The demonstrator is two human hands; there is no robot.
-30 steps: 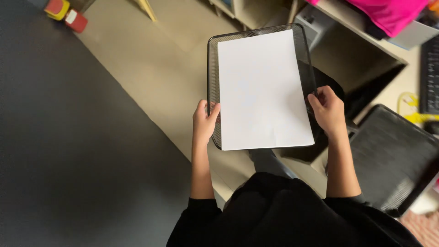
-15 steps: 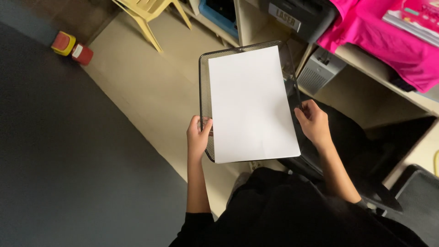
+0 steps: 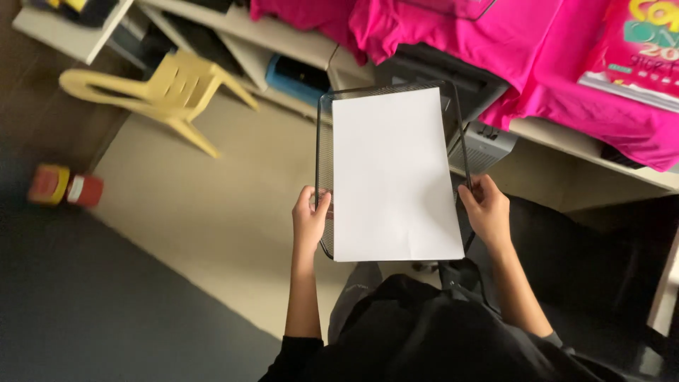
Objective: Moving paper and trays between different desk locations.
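At nine o'clock in the view, a red and yellow toy (image 3: 65,188) is lying on the floor (image 3: 212,233) where the pale part meets the dark part. Toward ten o'clock a small yellow chair (image 3: 159,92) is standing on the pale floor, just in front of a white shelf (image 3: 283,35). Near the middle, the left hand (image 3: 310,219) is gripping the left rim of a black mesh tray (image 3: 324,134), its fingers curling under the edge and its thumb pressing on top. A blank white sheet of paper (image 3: 392,170) is lying flat in the tray, covering most of it, with its near edge overhanging toward six o'clock. The tray is being held in the air above the person's lap. The right hand (image 3: 488,212) is holding the right rim at about three o'clock of the tray, its fingers closing around the wire edge. At one o'clock, bright pink cloth (image 3: 537,49) is draping over a desk (image 3: 601,152), and a grey box (image 3: 484,145) is sitting beneath its edge.
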